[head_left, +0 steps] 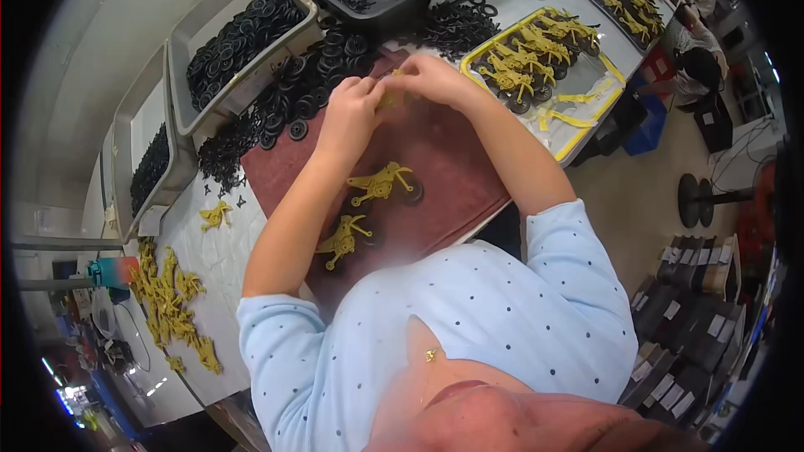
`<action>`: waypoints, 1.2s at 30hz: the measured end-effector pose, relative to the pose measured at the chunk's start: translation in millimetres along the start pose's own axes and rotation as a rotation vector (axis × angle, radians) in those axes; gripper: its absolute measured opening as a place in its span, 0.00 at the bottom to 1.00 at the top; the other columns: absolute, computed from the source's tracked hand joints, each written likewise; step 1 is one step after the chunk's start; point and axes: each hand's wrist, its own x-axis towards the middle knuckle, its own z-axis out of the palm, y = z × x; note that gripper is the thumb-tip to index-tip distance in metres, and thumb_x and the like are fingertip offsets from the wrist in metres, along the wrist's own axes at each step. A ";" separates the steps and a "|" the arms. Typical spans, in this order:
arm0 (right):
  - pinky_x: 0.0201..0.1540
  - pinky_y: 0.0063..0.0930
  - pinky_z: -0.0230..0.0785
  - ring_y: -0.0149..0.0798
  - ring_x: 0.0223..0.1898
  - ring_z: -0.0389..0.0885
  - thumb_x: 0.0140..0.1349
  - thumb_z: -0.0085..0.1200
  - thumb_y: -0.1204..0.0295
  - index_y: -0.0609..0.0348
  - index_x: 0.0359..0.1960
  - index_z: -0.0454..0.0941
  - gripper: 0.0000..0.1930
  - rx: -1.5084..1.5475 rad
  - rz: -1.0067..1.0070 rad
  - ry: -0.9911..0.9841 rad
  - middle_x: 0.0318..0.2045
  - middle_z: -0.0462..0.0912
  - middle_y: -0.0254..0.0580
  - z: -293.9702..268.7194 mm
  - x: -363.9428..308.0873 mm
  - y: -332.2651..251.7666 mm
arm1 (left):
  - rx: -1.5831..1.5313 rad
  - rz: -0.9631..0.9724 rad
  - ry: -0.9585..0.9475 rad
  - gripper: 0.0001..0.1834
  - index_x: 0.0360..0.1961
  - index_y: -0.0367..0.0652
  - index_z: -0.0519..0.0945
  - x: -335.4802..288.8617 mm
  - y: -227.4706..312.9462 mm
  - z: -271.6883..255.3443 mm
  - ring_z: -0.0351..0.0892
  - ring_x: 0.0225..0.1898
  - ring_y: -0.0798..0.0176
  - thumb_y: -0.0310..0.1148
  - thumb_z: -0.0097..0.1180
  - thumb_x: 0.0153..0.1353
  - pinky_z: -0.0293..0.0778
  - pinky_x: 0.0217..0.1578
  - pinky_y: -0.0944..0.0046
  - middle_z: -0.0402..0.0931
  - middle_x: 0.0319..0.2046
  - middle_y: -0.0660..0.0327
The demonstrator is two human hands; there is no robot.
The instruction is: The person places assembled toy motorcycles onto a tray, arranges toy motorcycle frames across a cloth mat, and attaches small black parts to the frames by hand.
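Observation:
Over the far edge of a dark red mat (444, 155), both my hands meet around a yellow plastic part (389, 100), mostly covered by my fingers. My left hand (355, 104) is closed on it from the left. From the right, the bent fingers of my right hand (431, 81) pinch at the same part; anything smaller between the fingertips is hidden. Closer to my body lie a yellow frame-like piece (378, 185) with a black wheel by it and another such yellow piece (342, 240). Loose black wheels (299, 92) are heaped beyond my left hand.
Grey bins (186, 123) of black parts stand at the left, a black bin (368, 18) at the back. A yellow-rimmed tray (615, 75) at the right carries several wheeled yellow pieces. Bare yellow pieces (172, 293) are piled on the left. Another person (702, 50) is beyond the table.

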 end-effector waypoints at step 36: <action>0.39 0.22 0.71 0.27 0.35 0.77 0.60 0.59 0.66 0.68 0.44 0.76 0.17 0.770 0.087 -0.608 0.35 0.81 0.40 66.9 -119.3 -45.6 | -1.704 -0.829 0.223 0.18 0.47 0.32 0.76 -158.4 52.5 -50.9 0.78 0.40 0.67 0.30 0.62 0.57 0.74 0.42 0.70 0.79 0.38 0.58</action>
